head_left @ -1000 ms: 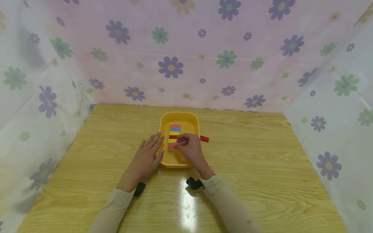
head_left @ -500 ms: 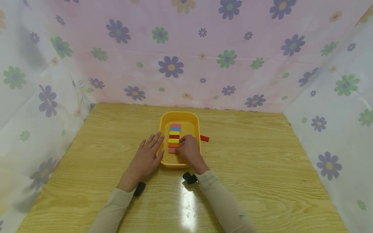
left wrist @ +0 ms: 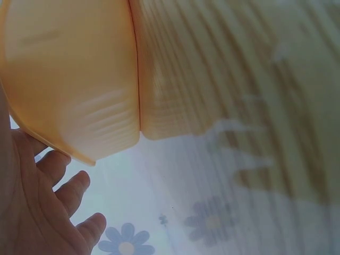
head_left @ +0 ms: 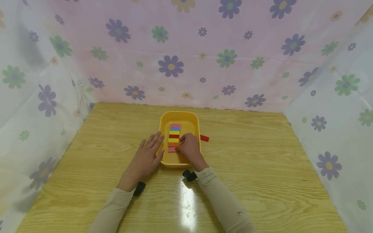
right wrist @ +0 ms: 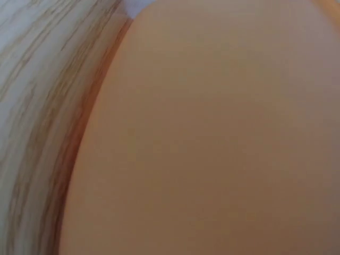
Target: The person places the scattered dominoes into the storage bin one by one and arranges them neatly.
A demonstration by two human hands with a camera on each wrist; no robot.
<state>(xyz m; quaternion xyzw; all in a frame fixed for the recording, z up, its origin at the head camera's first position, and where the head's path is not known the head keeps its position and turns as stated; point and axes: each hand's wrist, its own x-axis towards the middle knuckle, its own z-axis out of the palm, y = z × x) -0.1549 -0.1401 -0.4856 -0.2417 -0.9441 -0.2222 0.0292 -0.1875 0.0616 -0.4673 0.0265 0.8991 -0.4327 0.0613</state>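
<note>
A yellow-orange plastic tray (head_left: pixel 179 165) stands on the table. In it, several small coloured blocks lie side by side in a column: pink (head_left: pixel 175 125), blue (head_left: pixel 175 128), yellow (head_left: pixel 174 132), red (head_left: pixel 174 136), another yellow (head_left: pixel 173 140) and orange (head_left: pixel 173 144). At the near end my right hand (head_left: pixel 190 149) pinches a pink block (head_left: pixel 172 149) by its right end, close to the orange one. My left hand (head_left: pixel 148 157) rests on the tray's left rim with fingers spread; the left wrist view shows its fingers (left wrist: pixel 74 194) by the rim. The right wrist view shows only tray wall.
A single red block (head_left: pixel 204 138) lies on the wooden table (head_left: pixel 250 168) just right of the tray. Flowered cloth (head_left: pixel 201 64) hangs behind and at both sides. Black wrist devices (head_left: pixel 189 175) sit under the forearms.
The right hand first moved the pink block nearer, and the orange block came into view. Since then the pink block has shifted slightly away, toward the orange one. The left hand stays put.
</note>
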